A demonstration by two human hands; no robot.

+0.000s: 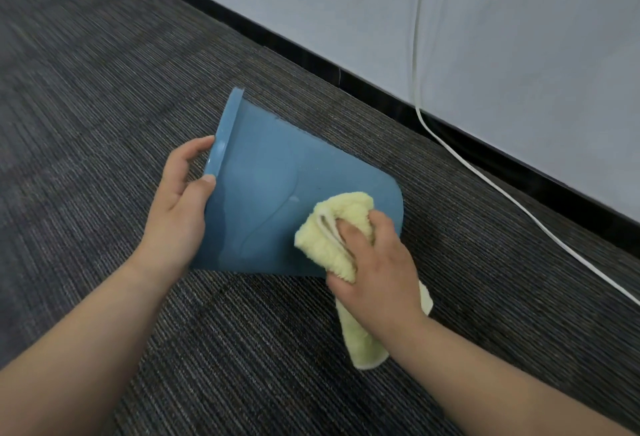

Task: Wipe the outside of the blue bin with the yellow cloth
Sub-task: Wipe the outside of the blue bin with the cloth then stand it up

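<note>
The blue bin (270,179) lies on its side on the carpet, its rim pointing left and its rounded base to the right. My left hand (180,207) grips the rim, thumb on the outer wall and fingers curled over the lip. A fluffy yellow cloth (332,227) is bunched against the bin's outer side near the base. My right hand (377,262) is closed on that cloth and presses it onto the wall; a loose end of the cloth hangs down below my wrist. The bin's inside is hidden.
Dark striped carpet (104,123) covers the floor all around. A pale wall (519,54) with a black skirting board (381,99) runs diagonally behind the bin. A white cable (485,179) hangs down the wall and trails across the carpet to the right.
</note>
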